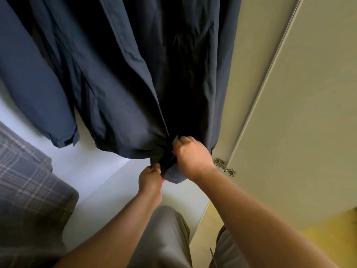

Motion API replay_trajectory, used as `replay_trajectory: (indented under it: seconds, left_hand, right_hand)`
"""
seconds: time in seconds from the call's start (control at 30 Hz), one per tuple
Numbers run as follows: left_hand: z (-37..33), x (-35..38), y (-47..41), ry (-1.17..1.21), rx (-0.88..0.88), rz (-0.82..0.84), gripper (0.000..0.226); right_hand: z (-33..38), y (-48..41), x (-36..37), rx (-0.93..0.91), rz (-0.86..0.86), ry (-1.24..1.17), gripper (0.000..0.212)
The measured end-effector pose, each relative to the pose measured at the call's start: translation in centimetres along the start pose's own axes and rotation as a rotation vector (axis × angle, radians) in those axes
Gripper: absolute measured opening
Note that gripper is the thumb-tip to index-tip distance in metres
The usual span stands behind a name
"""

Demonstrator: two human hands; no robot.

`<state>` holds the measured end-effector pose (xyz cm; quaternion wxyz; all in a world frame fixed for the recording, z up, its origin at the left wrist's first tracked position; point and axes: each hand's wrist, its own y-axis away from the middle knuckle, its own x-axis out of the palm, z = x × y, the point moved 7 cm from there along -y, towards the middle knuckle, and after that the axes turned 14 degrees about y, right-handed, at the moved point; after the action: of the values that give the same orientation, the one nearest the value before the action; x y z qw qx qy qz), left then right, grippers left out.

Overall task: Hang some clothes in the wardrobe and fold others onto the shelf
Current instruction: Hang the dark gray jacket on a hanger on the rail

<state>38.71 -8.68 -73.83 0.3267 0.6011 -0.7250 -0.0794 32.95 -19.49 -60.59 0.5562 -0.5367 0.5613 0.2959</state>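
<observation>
Here: left hand (pixel 150 178), right hand (pixel 193 157) pinching navy jacket (pixel 119 93) hem; plaid bedding (pixel 29 190) left, wardrobe door (pixel 299 113) right.

Soft, even light; dark jacket (pixel 135 84) folds lose detail (wide-angle bending at edges), slight motion blur.

Two hands: left hand (pixel 150 177) and right hand (pixel 191 155). One navy jacket (pixel 119 89), one plaid fabric bundle (pixel 29 190), one metal door hinge (pixel 225 167).

Your jacket (pixel 119 78): top cut off at upper edge. Fingertips of your right hand (pixel 190 157) buried in dark hem. Plaid fabric (pixel 25 186) cropped left.
</observation>
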Motion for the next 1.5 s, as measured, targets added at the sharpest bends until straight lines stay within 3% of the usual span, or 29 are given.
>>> replay_trajectory:
  seconds: [0.17, 0.23, 0.3, 0.47, 0.53, 0.6, 0.63, 0.73, 0.9, 1.03, 1.17, 1.23, 1.33, 1.5]
  left_hand:
    - [-0.5, -1.1, -1.2, -0.068, 0.106, -0.025, 0.017]
    - [-1.6, -1.4, -0.8, -0.296, 0.259, -0.024, 0.02]
    - [-3.0, -1.0, 0.6, -0.541, 0.443, -0.045, 0.022]
    - [-7.3, -0.9, 5.2, -0.901, 0.917, -0.213, 0.04]
    - [-8.0, 0.1, 6.3, -0.966, 1.178, -0.07, 0.042]
    - [-7.8, 1.4, 6.3, -0.999, 1.315, 0.126, 0.025]
    - [-7.5, 1.7, 5.8, -1.003, 1.294, 0.183, 0.017]
    - [-6.7, 1.8, 4.5, -0.935, 1.138, 0.248, 0.03]
    - [-5.5, 2.8, 4.8, -0.823, 1.129, 0.355, 0.031]
    - [-3.8, 2.9, 4.6, -0.755, 1.044, 0.312, 0.006]
    - [-2.9, 2.6, 3.9, -0.798, 0.987, 0.307, 0.013]
    - [-3.5, 2.4, 3.5, -0.848, 1.032, 0.295, 0.028]
    - [-4.8, 3.1, 3.6, -0.953, 1.162, 0.314, 0.031]
    - [-5.7, 4.3, 2.8, -1.048, 1.211, 0.287, 0.029]
  right_hand:
    - [-0.6, -0.1, -1.2, -0.009, -0.186, 0.01, 0.018]
    - [-0.9, 0.0, -1.7, -0.033, -0.23, 0.015, 0.006]
    - [-1.2, 0.1, -1.5, -0.027, -0.233, -0.035, 0.014]
    - [-2.4, 0.5, -1.0, 0.044, -0.162, -0.18, 0.021]
    - [-2.1, 0.7, -1.0, 0.008, -0.146, -0.195, 0.023]
    - [-1.4, 1.0, -1.2, -0.028, -0.157, -0.21, 0.022]
    - [-1.1, 1.1, -1.2, -0.035, -0.16, -0.221, 0.021]
    - [-0.7, 0.9, -1.2, -0.054, -0.161, -0.237, 0.022]
    - [-0.2, 1.1, -1.0, -0.121, -0.141, -0.297, 0.026]
    - [0.0, 1.3, -0.7, -0.114, -0.112, -0.329, 0.029]
    - [0.2, 1.8, -1.0, -0.159, -0.154, -0.229, 0.019]
    - [0.0, 2.0, -1.3, -0.19, -0.192, -0.154, 0.012]
    - [-1.0, 1.7, -2.0, -0.187, -0.267, -0.116, 0.006]
    - [-2.3, 1.2, -3.1, -0.097, -0.325, -0.122, 0.02]
